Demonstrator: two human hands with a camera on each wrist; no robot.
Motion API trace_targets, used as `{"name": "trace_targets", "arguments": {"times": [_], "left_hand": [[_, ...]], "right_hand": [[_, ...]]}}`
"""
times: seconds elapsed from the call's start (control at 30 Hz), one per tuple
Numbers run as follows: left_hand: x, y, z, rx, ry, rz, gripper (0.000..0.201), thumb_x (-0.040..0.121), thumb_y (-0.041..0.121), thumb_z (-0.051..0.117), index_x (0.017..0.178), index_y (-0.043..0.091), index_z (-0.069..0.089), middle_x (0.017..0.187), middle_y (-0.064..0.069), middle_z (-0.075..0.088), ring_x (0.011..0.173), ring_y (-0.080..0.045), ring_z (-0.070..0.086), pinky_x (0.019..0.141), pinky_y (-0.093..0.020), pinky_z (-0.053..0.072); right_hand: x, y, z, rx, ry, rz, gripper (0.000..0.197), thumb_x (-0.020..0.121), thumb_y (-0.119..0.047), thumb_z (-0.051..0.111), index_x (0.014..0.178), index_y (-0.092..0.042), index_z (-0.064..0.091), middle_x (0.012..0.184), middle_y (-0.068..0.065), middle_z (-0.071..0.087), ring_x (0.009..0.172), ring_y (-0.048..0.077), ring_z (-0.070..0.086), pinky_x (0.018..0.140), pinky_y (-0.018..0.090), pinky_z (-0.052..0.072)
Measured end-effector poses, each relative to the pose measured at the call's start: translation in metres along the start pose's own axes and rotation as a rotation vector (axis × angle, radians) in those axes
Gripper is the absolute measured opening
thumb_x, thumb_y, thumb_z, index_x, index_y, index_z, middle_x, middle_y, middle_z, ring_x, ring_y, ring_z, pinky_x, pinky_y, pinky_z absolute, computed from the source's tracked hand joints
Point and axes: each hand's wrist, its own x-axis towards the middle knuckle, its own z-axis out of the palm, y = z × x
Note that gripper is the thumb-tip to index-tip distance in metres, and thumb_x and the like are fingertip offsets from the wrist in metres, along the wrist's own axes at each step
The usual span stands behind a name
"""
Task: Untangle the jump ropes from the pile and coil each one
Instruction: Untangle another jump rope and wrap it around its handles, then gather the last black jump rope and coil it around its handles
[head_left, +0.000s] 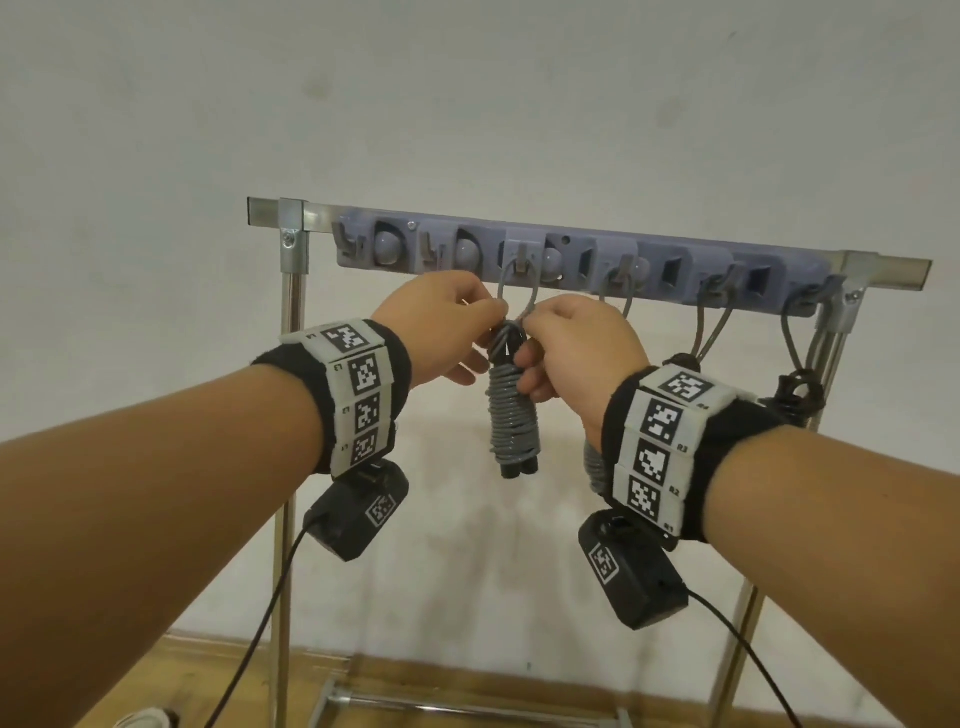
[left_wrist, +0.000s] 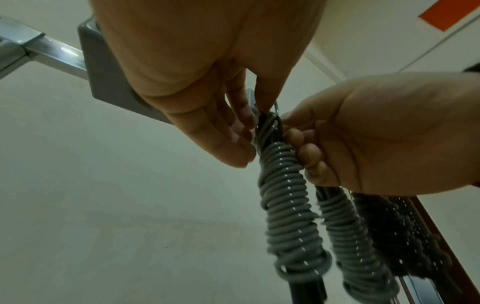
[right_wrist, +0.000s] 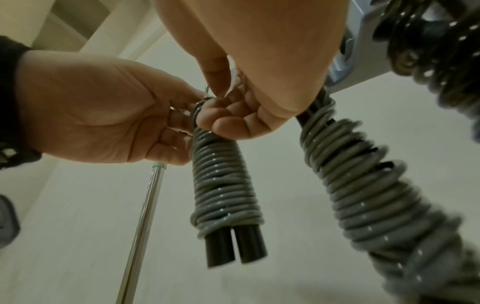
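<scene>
At the centre of the head view a coiled grey jump rope (head_left: 514, 415) is seen hanging by a loop from a hook (head_left: 521, 260) on the grey hook rail (head_left: 691, 262), which is fixed to a metal rack (head_left: 291, 291) before a pale wall. The top of the coil is pinched from the left of the frame by the left hand (head_left: 441, 325), thumb and forefinger closed on the rope strands while the other fingers lie relaxed beside the coil. From the right it is gripped by the right hand (head_left: 576, 345), whose fingers are curled round the upper windings. Two black handles (right_wrist: 235, 244) are seen protruding side by side from the bottom of the coil. To the right of the frame, further coiled ropes (head_left: 795, 395) are hung from the rail, one partly hidden behind the right wrist.
</scene>
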Motion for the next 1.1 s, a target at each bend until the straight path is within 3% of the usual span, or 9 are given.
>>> {"name": "trace_targets", "arguments": {"times": [0.07, 0.17, 0.27, 0.4, 0.53, 0.6, 0.77, 0.93, 1.1], "left_hand": [[-0.012, -0.008, 0.001, 0.041, -0.025, -0.017, 0.029, 0.105, 0.043, 0.056, 0.102, 0.018, 0.069, 0.094, -0.004, 0.076, 0.075, -0.019, 0.078, 0.072, -0.042, 0.067], [-0.043, -0.030, 0.005, 0.042, -0.043, -0.085, 0.039, 0.104, 0.057, 0.050, 0.104, 0.022, 0.067, 0.094, 0.000, 0.076, 0.073, -0.017, 0.078, 0.074, -0.042, 0.066], [-0.092, -0.068, 0.022, 0.111, -0.138, -0.150, 0.036, 0.103, 0.057, 0.053, 0.098, 0.024, 0.069, 0.087, 0.006, 0.078, 0.072, -0.013, 0.078, 0.074, -0.040, 0.065], [-0.168, -0.124, 0.061, 0.425, -0.437, -0.137, 0.021, 0.102, 0.047, 0.059, 0.091, 0.032, 0.068, 0.080, 0.014, 0.076, 0.069, -0.001, 0.072, 0.071, -0.031, 0.058], [-0.255, -0.185, 0.132, 0.703, -0.913, -0.112, 0.017, 0.103, 0.045, 0.054, 0.103, 0.034, 0.068, 0.094, 0.014, 0.069, 0.088, -0.014, 0.066, 0.082, -0.037, 0.056], [-0.281, -0.208, 0.147, 0.799, -1.045, -0.082, 0.016, 0.105, 0.046, 0.051, 0.105, 0.035, 0.063, 0.098, 0.014, 0.064, 0.093, -0.016, 0.062, 0.083, -0.037, 0.054], [-0.368, -0.281, 0.222, 0.763, -1.386, -0.137, 0.009, 0.107, 0.044, 0.048, 0.100, 0.040, 0.053, 0.088, 0.014, 0.054, 0.081, -0.013, 0.056, 0.064, -0.031, 0.040], [-0.437, -0.340, 0.282, 0.691, -1.586, -0.185, 0.020, 0.105, 0.032, 0.054, 0.124, 0.029, 0.060, 0.110, 0.001, 0.064, 0.099, -0.022, 0.062, 0.076, -0.035, 0.048], [-0.474, -0.388, 0.315, 0.697, -1.555, -0.329, 0.045, 0.103, 0.026, 0.061, 0.146, 0.022, 0.047, 0.135, -0.006, 0.057, 0.119, -0.029, 0.059, 0.088, -0.038, 0.051]], "right_hand": [[-0.013, 0.006, -0.002, -0.036, -0.003, -0.002, 0.013, 0.100, -0.016, 0.053, 0.106, -0.021, 0.064, 0.081, 0.006, 0.073, 0.059, 0.019, 0.069, 0.052, 0.030, 0.057], [-0.042, 0.026, -0.004, -0.111, -0.085, 0.009, 0.027, 0.097, -0.016, 0.059, 0.122, -0.027, 0.055, 0.087, 0.002, 0.072, 0.067, 0.018, 0.074, 0.049, 0.025, 0.056], [-0.085, 0.060, -0.004, -0.234, -0.226, 0.018, 0.033, 0.097, -0.021, 0.060, 0.128, -0.029, 0.053, 0.092, 0.000, 0.070, 0.067, 0.010, 0.073, 0.054, 0.027, 0.061], [-0.146, 0.125, 0.004, -0.387, -0.413, 0.085, 0.029, 0.098, -0.027, 0.060, 0.127, -0.030, 0.055, 0.097, -0.006, 0.067, 0.067, 0.002, 0.070, 0.052, 0.022, 0.057], [-0.216, 0.220, 0.025, -0.613, -0.834, 0.260, 0.023, 0.099, -0.037, 0.058, 0.121, -0.029, 0.061, 0.092, -0.013, 0.067, 0.062, -0.002, 0.068, 0.057, 0.021, 0.051], [-0.235, 0.249, 0.030, -0.699, -0.994, 0.330, 0.026, 0.100, -0.041, 0.057, 0.123, -0.028, 0.061, 0.089, -0.010, 0.070, 0.067, 0.003, 0.071, 0.062, 0.026, 0.057], [-0.312, 0.347, 0.043, -0.825, -1.321, 0.513, 0.034, 0.104, -0.044, 0.050, 0.130, -0.025, 0.063, 0.094, 0.000, 0.077, 0.088, 0.019, 0.074, 0.080, 0.036, 0.061], [-0.363, 0.421, 0.051, -0.764, -1.369, 0.685, 0.033, 0.104, -0.042, 0.053, 0.127, -0.023, 0.066, 0.104, 0.003, 0.077, 0.090, 0.020, 0.075, 0.077, 0.034, 0.061], [-0.385, 0.469, 0.061, -0.723, -1.435, 0.746, 0.034, 0.105, -0.039, 0.050, 0.130, -0.021, 0.065, 0.114, 0.008, 0.074, 0.097, 0.023, 0.074, 0.086, 0.039, 0.060]]}}
